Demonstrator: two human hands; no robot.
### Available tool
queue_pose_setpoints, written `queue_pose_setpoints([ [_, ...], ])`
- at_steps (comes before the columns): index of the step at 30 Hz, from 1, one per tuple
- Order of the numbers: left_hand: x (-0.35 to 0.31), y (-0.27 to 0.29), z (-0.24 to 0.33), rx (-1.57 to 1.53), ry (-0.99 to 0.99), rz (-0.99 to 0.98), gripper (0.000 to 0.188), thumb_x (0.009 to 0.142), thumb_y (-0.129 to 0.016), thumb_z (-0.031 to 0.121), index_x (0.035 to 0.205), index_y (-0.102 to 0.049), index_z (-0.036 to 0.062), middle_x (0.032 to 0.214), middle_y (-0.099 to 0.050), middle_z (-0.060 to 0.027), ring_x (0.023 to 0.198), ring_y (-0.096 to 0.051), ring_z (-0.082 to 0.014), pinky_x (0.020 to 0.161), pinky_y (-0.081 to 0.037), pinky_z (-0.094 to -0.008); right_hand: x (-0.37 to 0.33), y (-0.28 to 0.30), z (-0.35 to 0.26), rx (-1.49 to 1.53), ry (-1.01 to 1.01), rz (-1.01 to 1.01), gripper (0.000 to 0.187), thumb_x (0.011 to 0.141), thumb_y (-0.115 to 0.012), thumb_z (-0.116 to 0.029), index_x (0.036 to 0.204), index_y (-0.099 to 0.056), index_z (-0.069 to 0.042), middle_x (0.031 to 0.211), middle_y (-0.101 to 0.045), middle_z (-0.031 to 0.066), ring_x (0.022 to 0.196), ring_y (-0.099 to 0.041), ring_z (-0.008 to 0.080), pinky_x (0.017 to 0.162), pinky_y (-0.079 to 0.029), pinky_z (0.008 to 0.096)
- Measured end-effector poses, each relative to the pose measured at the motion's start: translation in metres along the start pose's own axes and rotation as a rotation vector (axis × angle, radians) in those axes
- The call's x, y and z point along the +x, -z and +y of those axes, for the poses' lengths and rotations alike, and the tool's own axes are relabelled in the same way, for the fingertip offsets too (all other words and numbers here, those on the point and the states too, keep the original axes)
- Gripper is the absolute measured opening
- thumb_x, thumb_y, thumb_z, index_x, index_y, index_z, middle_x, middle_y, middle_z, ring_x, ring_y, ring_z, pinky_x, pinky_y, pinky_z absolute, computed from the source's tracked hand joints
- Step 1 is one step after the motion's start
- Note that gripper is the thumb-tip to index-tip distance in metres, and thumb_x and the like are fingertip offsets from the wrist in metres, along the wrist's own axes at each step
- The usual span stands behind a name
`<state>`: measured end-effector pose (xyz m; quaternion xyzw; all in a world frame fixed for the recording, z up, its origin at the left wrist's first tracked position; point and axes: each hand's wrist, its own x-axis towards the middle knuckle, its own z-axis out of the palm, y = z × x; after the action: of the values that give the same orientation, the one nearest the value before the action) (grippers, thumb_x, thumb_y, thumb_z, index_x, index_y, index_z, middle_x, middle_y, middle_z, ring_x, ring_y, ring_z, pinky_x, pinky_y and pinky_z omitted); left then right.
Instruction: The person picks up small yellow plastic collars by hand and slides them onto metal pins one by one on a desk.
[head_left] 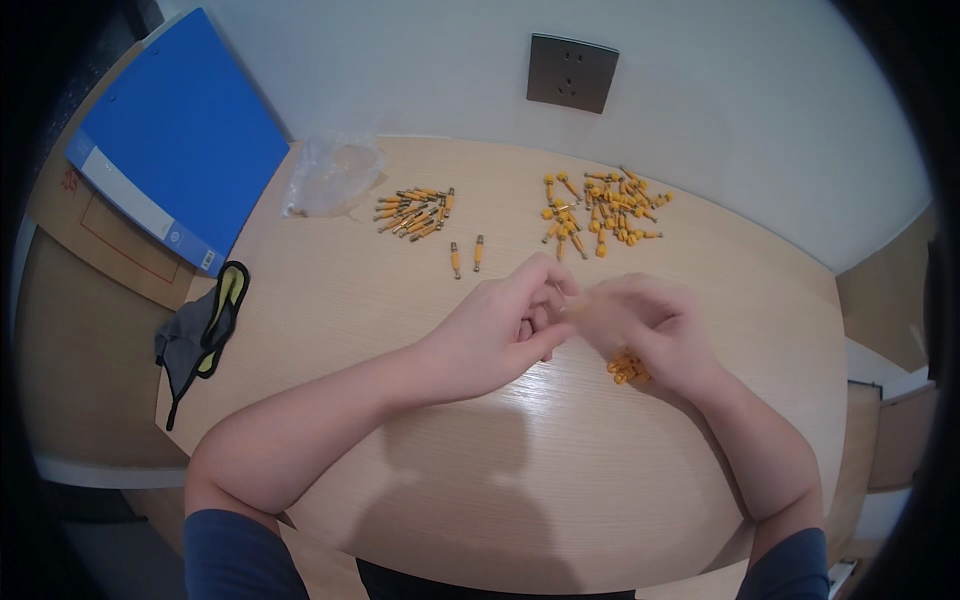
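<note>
Over the middle of the table, my left hand (495, 330) has its fingers curled in and its thumb stretched toward my right hand; whatever it holds is hidden. Close beside it, my right hand (655, 325) is smeared by motion, and its fingertips cannot be made out. Partly under that hand lies a small heap of orange-yellow plastic pieces (628, 368). Beyond my left hand, two slim yellow pieces with metal ends (478, 253) lie apart from a neat pile of similar pieces (415, 212). A looser pile of yellow-headed pieces with metal tips (610, 208) spreads at the far right.
A crumpled clear plastic bag (335, 175) lies at the back left. A blue folder (190, 130) leans beside it on brown card. A grey and black cloth pouch with yellow-green lining (205, 330) sits at the left edge. The wall holds a dark socket plate (572, 73).
</note>
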<state>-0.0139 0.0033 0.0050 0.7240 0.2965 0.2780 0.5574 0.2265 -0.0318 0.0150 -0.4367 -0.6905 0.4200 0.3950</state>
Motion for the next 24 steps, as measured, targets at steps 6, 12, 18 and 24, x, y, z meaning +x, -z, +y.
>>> queue_pose_setpoints([
  [6,0.001,0.0,-0.001,0.041,0.044,0.083,0.02,0.107,-0.064,0.001,0.124,-0.055,0.0028,0.09,-0.063,0.0003,0.076,-0.059,-0.0052,0.067,-0.047,-0.0222,0.008,0.018,0.02,0.267,-0.132,0.263,0.015,0.105,-0.071,-0.007,0.12,-0.071,-0.005,0.101,-0.071,0.001,0.093,-0.065,0.0081,0.082,-0.054,0.0267],
  [12,-0.002,-0.003,-0.002,0.268,-0.039,0.137,0.011,0.106,-0.064,0.003,0.117,-0.061,0.0017,0.086,-0.063,-0.0015,0.073,-0.057,-0.0072,0.065,-0.047,-0.0256,0.004,0.015,0.012,0.176,-0.194,0.094,0.018,0.107,-0.069,-0.012,0.124,-0.07,-0.006,0.104,-0.07,-0.0003,0.093,-0.063,0.0077,0.083,-0.052,0.0261],
  [18,-0.003,-0.004,0.0,0.296,-0.032,0.221,0.009,0.105,-0.064,0.002,0.113,-0.061,0.0012,0.087,-0.066,-0.0051,0.072,-0.058,-0.0109,0.065,-0.049,-0.0284,0.008,0.008,0.001,0.149,-0.204,0.185,0.034,0.109,-0.065,-0.012,0.142,-0.063,-0.004,0.102,-0.072,0.0037,0.093,-0.064,0.0082,0.085,-0.051,0.0254],
  [24,0.0,-0.005,-0.01,0.383,-0.143,0.28,0.009,0.104,-0.064,-0.001,0.112,-0.061,0.0016,0.092,-0.065,-0.0091,0.074,-0.062,-0.0155,0.065,-0.051,-0.0312,0.006,0.011,0.018,0.224,-0.184,0.221,0.011,0.109,-0.062,-0.009,0.118,-0.065,-0.005,0.093,-0.066,0.0022,0.086,-0.062,0.0076,0.08,-0.051,0.0253],
])
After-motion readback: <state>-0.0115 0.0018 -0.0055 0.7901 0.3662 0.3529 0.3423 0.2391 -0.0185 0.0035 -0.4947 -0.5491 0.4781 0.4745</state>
